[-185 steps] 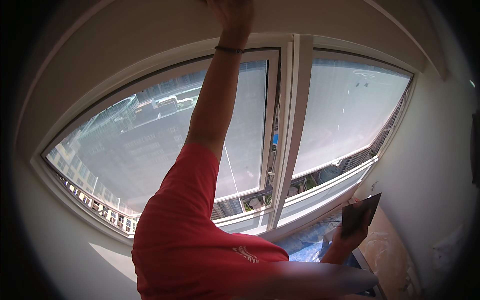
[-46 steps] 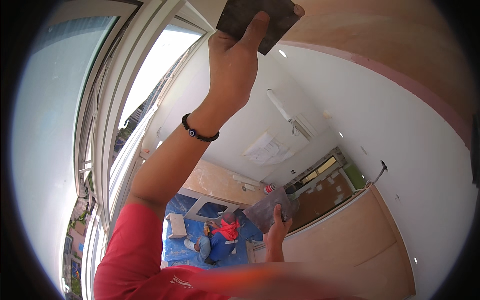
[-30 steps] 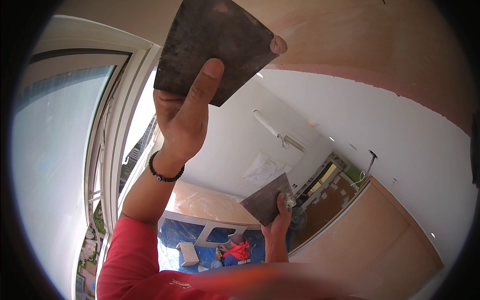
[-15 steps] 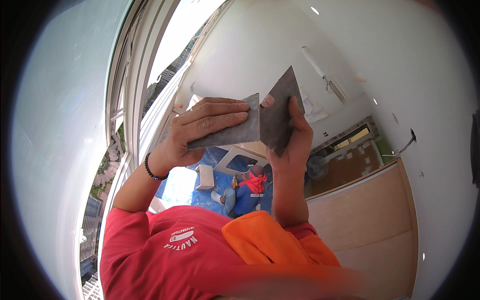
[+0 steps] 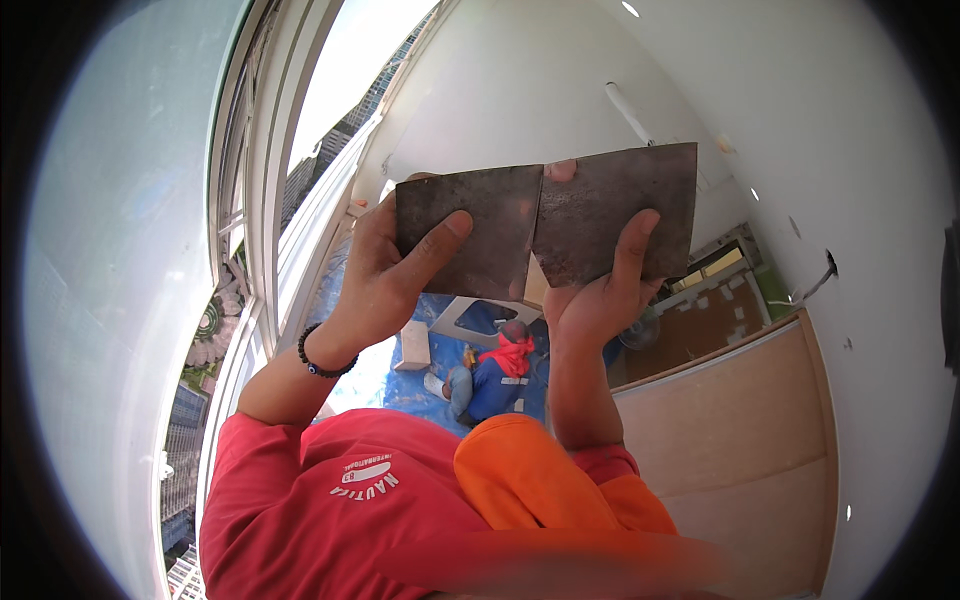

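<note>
My left hand [image 5: 385, 275] grips a dark, thin metal scraper plate [image 5: 492, 225], its thumb lying across the flat face and its fingers mostly hidden behind. In my right hand [image 5: 597, 312] is a second metal scraper plate [image 5: 590, 205], thumb on the near face. A fingertip shows near that plate's upper left corner. The two plates meet or overlap edge to edge in the middle, at chest height or above, with their smudged, worn faces toward me. Whether the edges press together I cannot tell.
Left of me stands a window frame [image 5: 262, 150] with buildings outside. Below, another person [image 5: 497, 378] sits on a blue floor sheet [image 5: 400, 385] beside a white panel with an opening [image 5: 475, 315] and a pale box [image 5: 413, 345]. A wooden panel [image 5: 730, 420] stands at right.
Both plates have turned from an angled, folded position to lie nearly flat and side by side. My left thumb now shows on its plate's face, where the fingers showed before.
</note>
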Demonstrator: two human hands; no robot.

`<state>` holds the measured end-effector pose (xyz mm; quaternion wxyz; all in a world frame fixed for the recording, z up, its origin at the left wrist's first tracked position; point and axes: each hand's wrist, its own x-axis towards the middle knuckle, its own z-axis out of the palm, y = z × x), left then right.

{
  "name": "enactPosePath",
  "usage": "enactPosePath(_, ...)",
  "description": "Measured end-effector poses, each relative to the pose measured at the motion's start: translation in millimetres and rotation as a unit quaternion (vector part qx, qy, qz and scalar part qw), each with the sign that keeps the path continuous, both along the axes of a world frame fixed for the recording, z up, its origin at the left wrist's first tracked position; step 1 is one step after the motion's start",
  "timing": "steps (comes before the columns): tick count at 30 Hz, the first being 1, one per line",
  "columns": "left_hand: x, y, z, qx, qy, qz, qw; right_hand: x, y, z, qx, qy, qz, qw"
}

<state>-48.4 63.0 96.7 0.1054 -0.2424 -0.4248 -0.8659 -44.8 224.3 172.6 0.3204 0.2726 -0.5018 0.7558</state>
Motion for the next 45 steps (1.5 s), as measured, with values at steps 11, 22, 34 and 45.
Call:
enactPosePath(11, -9, -7, 18, 0.095, 0.07, 0.078, 0.99, -3, 31, 1, 0.21, -0.121, -0.135, 0.961)
enactPosePath(22, 11, -100, 269, 0.125, 0.444, 0.779, 0.425, 10, 58, 63, 0.112, 0.073, -0.238, 0.962)
enactPosePath(34, 74, -80, 366, 0.225, 0.502, 0.78, 0.298, 43, 88, 99, 0.152, 0.147, -0.377, 0.902)
enactPosePath(45, 71, -65, 378, 0.15, 0.486, 0.809, 0.294, 65, 114, 82, 0.135, 0.131, -0.426, 0.885)
